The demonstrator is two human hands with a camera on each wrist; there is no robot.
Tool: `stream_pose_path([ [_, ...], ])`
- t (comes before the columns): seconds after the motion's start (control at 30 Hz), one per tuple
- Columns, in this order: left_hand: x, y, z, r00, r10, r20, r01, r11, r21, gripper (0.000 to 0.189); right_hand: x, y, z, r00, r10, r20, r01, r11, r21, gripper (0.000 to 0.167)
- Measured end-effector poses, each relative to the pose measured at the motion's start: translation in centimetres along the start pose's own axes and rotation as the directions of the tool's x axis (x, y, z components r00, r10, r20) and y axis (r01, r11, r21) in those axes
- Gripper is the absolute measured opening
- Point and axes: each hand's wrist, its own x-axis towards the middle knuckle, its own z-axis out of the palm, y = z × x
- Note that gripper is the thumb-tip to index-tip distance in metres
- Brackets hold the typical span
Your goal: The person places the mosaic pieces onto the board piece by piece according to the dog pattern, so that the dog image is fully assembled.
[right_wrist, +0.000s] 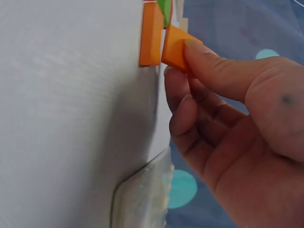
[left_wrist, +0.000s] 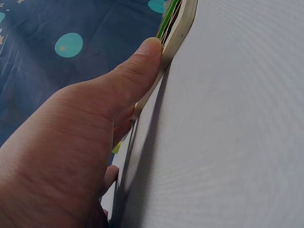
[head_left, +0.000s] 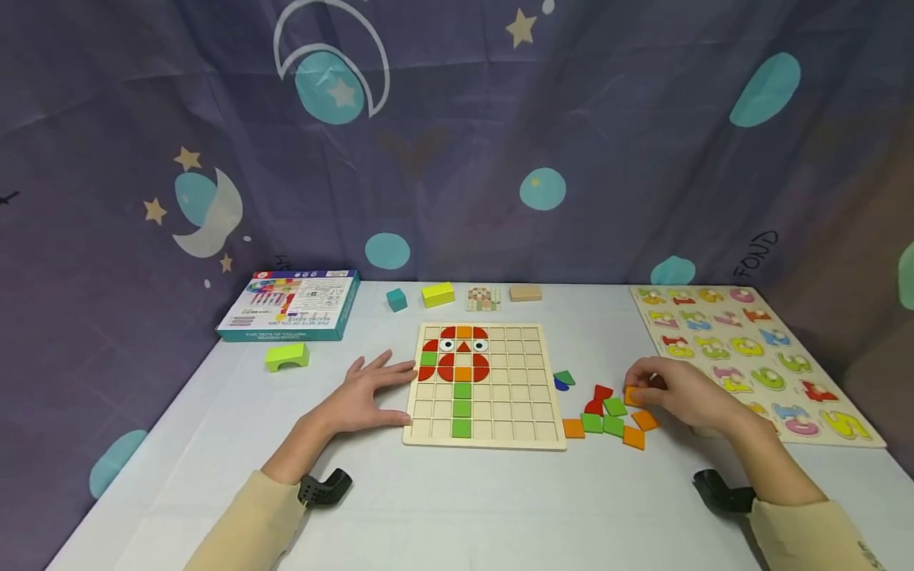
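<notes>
A pale wooden grid board [head_left: 514,396] lies on the white table, with red, green and orange pieces and two eye pieces set in some of its cells. My left hand [head_left: 360,398] is spread at the board's left side, thumb and fingertips against the edge; in the left wrist view the thumb [left_wrist: 135,66] touches the board's rim [left_wrist: 183,28]. To the right of the board, my right hand [head_left: 681,390] pinches an orange square tile [right_wrist: 175,50] between thumb and fingers. Loose green tiles [head_left: 612,426], orange tiles [head_left: 634,437] and red pieces [head_left: 603,392] lie beside it.
A wooden number puzzle [head_left: 767,337] lies at the right, partly behind my right forearm. Along the back stand a flat box [head_left: 293,305], a teal cube [head_left: 396,300], a yellow block [head_left: 438,295], a picture card [head_left: 483,299] and a tan block [head_left: 525,293]. A green arch block [head_left: 287,355] sits left.
</notes>
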Motion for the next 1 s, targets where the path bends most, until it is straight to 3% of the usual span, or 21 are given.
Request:
stream_pose_path([
  [0.37,-0.1,0.2,-0.1,1.000,0.009,-0.011,-0.009,1.000,-0.003,0.078,1.5,-2.3,1.0,0.998,-0.048,-0.051,0.049,0.999,0.022,0.010],
  [0.67,-0.1,0.2,0.0,1.000,0.000,-0.006,0.000,1.000,-0.008,0.079,3.8,-5.5,3.8,0.984,-0.179,-0.009,0.179,0.981,0.078,0.010],
  [1.0,0.0,0.2,0.0,1.000,0.006,-0.007,-0.006,1.000,-0.009,0.079,6.9,-9.8,7.0,0.964,-0.262,0.047,0.259,0.964,0.065,0.010],
])
